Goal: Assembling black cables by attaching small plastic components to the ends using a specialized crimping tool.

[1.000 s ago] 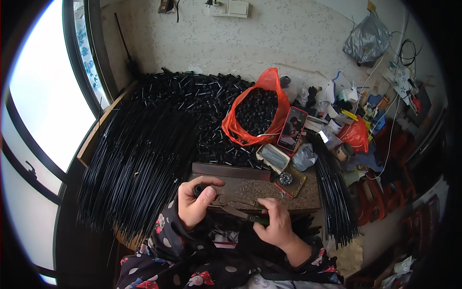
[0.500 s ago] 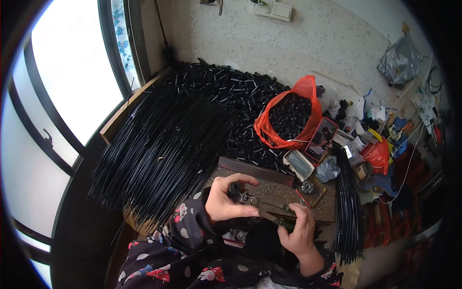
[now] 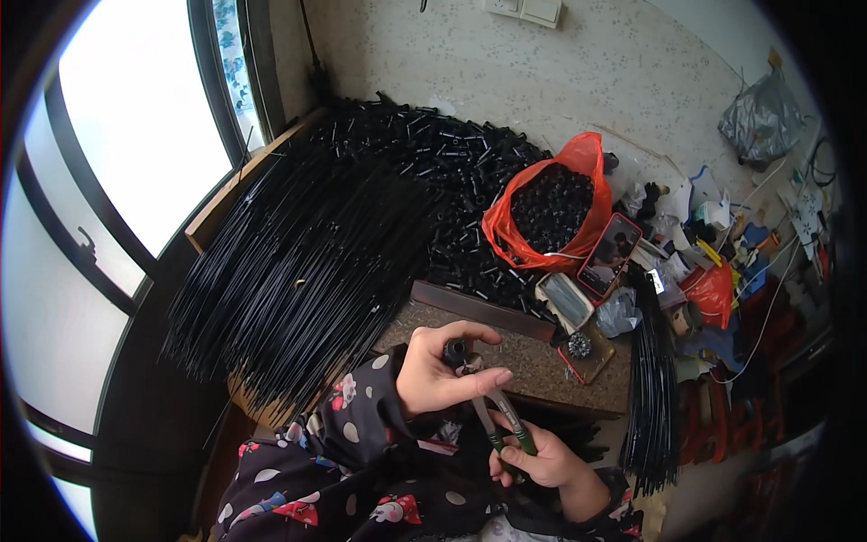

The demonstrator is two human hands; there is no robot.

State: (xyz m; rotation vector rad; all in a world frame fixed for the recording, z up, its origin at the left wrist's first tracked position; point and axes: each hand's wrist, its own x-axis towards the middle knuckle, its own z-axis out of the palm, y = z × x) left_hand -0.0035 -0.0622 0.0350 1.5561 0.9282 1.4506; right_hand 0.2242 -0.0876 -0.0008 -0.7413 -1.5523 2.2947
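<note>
My left hand point(image 3: 426, 375) is curled around a small black tube-shaped part point(image 3: 454, 350), its open end facing up between thumb and forefinger. My right hand point(image 3: 549, 462) grips a pair of pliers point(image 3: 508, 411) by the green handles, fingers wrapped round them. The jaws reach up to the black part beside my left thumb, which partly hides them; whether they bite on it I cannot tell. Both hands are in front of the speckled tabletop's point(image 3: 578, 391) near edge.
Long thin black rods point(image 3: 280, 280) cover the left side. Behind a dark strip point(image 3: 483, 310) lies a heap of black tube parts point(image 3: 424, 149). A red bag point(image 3: 591, 167) of small black parts, a phone point(image 3: 610, 257), a small box point(image 3: 565, 301) and a rod bundle point(image 3: 652, 397) stand right.
The pliers' handles have come closer together, and my right hand has moved down and slightly left. The pliers now point up more steeply toward the part in my left hand.
</note>
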